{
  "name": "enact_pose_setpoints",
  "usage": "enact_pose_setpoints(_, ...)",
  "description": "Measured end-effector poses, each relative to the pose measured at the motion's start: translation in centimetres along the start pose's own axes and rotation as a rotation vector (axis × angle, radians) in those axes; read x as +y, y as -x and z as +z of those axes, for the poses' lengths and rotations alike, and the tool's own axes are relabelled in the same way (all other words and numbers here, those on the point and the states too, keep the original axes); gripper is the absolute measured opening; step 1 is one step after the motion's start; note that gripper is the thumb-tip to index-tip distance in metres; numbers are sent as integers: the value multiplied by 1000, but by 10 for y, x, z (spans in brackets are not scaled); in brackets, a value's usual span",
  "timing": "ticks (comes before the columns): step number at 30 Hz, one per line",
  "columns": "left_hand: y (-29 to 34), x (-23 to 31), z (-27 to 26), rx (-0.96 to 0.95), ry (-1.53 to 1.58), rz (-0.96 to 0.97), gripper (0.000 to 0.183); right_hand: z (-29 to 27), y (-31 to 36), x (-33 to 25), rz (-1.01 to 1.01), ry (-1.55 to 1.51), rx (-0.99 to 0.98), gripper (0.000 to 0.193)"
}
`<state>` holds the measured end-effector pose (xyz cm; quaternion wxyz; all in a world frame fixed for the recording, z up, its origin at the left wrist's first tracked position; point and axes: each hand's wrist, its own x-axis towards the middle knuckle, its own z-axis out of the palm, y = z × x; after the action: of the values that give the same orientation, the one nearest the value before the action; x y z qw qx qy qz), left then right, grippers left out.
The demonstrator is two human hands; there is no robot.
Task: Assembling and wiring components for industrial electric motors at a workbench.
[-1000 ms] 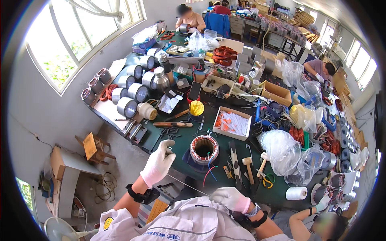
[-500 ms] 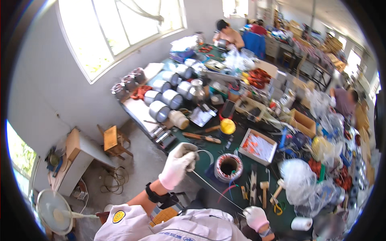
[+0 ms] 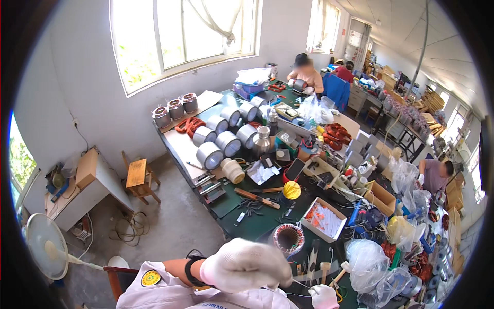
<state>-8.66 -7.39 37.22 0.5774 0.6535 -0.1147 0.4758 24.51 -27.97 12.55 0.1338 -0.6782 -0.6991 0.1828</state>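
My left hand (image 3: 244, 265), in a white glove and slightly blurred, is raised close in front of me with fingers curled closed. A thin white cord (image 3: 301, 282) runs from it toward my right hand. At the lower edge, my gloved right hand (image 3: 324, 297) is closed on the cord's other end. Just beyond my hands a motor stator (image 3: 288, 240) with its ring of windings stands upright on the green table (image 3: 226, 207), partly covered by my left hand. Right of the stator lie a pair of scissors (image 3: 312, 262) and a mallet (image 3: 339, 275).
An open box of white and orange strips (image 3: 324, 220) stands beyond the stator. Farther off are metal cylinders (image 3: 210, 155), a steel bottle (image 3: 262, 141) and a yellow-topped cup (image 3: 291, 190). Plastic bags (image 3: 368, 260) crowd the right. Co-workers (image 3: 307, 77) sit farther back. A fan (image 3: 46, 247) stands left.
My left hand has come nearer and lower, the cord between my hands now shorter to the eye. My right hand is lower in view. The view has tilted up.
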Motion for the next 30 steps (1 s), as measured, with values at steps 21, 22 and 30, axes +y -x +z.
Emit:
enact_pose_setpoints(21, -27, -35, -9, -421, 85, 31, 21, -7, 40, -18, 411, -48, -75, 27)
enact_pose_setpoints(22, -27, -34, -9, -402, 82, 22, 20, -6, 40, -19, 440, -18, -94, 26)
enact_pose_setpoints(30, -32, -60, -8, -292, 16, -27, 16, -1, 44, -27, 507, -333, 4, 23)
